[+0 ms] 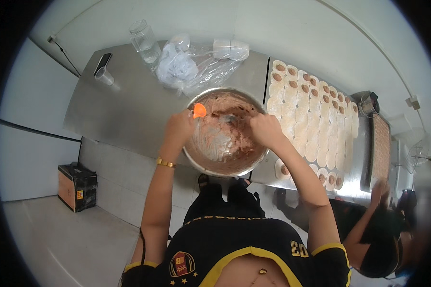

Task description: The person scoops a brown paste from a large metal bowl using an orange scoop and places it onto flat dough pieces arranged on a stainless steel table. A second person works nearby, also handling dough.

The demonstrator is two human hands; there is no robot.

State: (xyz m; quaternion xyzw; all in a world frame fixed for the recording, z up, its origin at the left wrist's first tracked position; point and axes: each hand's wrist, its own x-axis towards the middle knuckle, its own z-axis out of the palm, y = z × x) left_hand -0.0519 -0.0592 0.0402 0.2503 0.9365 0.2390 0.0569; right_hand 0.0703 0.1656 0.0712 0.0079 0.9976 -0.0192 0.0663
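A wide metal mixing bowl (224, 173) sits at the near edge of the counter in front of me, overhanging it. Pinkish-brown ground meat paste (244, 143) is smeared over its wall, and bare metal shows through at the bottom. At the bowl's left rim, my left hand (179, 128) is closed around a small orange tool (199, 110) with a rounded end, which stands over the paste. My right hand (266, 129) is curled closed at the right rim, its fingers reaching inside. Whether it grips the rim or a utensil there is hidden.
Several rows of pale oval wrappers (301, 119), some with brown filling, cover the counter to the right. Behind the bowl lie clear plastic bags (177, 67), a jug (144, 42) and a cup (104, 75). A co-worker's arm (368, 215) reaches toward a filled tray (380, 148).
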